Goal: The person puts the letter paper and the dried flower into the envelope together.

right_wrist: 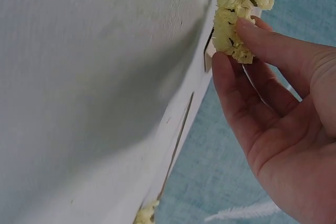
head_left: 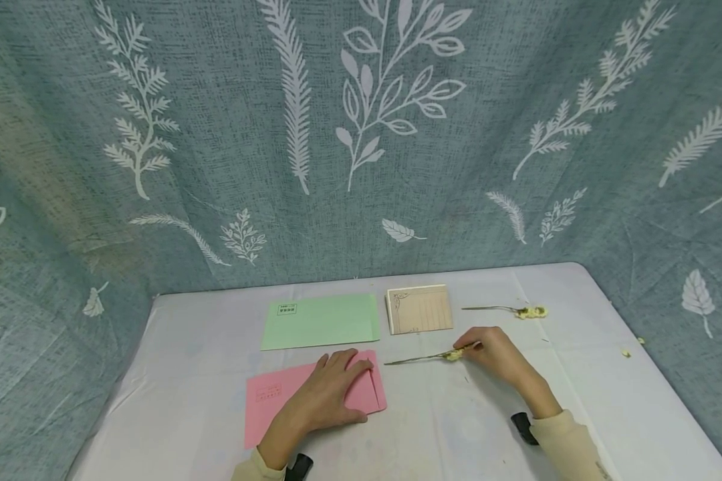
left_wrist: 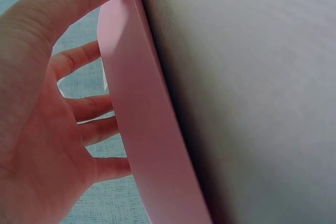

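My left hand (head_left: 331, 394) spans the end of a pink envelope (head_left: 289, 381), thumb at its near edge and fingers spread over its face. In the left wrist view the envelope (left_wrist: 142, 108) stands slightly off the white surface along that edge, hiding the fingertips. My right hand (head_left: 499, 357) pinches the pale yellow head of a dried flower sprig (head_left: 418, 359) between thumb and fingers. The sprig's thin stem points left, toward the envelope's end. In the right wrist view, crinkled blossoms (right_wrist: 231, 24) show at the fingertips.
A green envelope (head_left: 321, 321) lies behind the pink one. Beside it is a small stack of beige lined cards (head_left: 421, 309). Another dried sprig (head_left: 529, 312) lies at the back right, and flower crumbs (head_left: 626, 353) lie near the white table's right edge. Patterned cloth (head_left: 337, 200) hangs behind.
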`<state>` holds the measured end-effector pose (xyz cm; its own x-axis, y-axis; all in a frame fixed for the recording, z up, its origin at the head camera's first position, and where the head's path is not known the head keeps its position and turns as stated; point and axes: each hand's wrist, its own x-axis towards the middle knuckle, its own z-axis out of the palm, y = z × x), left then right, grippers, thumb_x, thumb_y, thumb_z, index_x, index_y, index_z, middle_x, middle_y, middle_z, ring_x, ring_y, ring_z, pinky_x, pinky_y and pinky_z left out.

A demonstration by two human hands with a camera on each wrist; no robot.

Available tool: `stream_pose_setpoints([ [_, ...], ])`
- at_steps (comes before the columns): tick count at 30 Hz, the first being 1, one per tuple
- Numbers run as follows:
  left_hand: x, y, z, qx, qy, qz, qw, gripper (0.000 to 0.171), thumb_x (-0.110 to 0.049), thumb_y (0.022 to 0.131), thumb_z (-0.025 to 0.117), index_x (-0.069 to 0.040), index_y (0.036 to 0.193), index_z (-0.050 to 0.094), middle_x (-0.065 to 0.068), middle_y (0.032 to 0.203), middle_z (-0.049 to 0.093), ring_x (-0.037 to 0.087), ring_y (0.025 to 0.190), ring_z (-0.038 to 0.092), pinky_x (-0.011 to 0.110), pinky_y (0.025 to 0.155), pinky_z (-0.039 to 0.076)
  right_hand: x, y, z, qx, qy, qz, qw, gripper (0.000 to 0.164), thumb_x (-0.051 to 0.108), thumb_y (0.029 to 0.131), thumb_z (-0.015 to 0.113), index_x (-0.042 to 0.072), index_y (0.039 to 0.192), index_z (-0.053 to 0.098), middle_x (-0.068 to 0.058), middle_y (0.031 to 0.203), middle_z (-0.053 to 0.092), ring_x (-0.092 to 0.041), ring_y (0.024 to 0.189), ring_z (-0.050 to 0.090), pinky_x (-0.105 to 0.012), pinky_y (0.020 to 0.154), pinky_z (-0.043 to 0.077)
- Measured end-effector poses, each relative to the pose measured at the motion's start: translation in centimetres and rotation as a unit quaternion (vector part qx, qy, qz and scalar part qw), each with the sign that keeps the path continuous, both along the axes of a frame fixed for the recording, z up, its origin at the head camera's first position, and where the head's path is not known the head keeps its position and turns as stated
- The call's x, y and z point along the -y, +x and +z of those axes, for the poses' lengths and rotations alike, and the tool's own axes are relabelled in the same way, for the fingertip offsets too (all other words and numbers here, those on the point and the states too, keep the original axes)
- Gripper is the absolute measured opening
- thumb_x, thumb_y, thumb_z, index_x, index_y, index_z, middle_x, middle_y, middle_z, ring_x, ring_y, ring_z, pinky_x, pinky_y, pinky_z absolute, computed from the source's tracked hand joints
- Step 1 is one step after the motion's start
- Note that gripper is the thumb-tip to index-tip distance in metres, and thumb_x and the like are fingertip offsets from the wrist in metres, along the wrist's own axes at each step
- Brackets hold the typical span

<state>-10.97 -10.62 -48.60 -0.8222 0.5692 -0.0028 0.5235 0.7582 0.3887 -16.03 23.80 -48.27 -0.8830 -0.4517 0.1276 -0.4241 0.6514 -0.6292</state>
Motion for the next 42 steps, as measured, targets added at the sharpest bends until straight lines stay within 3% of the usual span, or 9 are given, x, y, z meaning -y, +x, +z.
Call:
stream_pose_setpoints([
  [42,-0.1,-0.1,-0.1,0.011,0.008,-0.002,0.9999,0.078,-0.043,0.071,0.086,-0.019,0.137,0.052,0.017,0.142,0.045,0.033,0.133,0.041,0.062,0.108,0.03,5.1,-0.3,-1.0,0.031,-0.045,0.057,0.997,0.016,-0.005,0.083,0.071,0.001,0.097,0.074,-0.008,0.097,0.072,-0.023,0.092,0.068,-0.03,0.078,0.056],
])
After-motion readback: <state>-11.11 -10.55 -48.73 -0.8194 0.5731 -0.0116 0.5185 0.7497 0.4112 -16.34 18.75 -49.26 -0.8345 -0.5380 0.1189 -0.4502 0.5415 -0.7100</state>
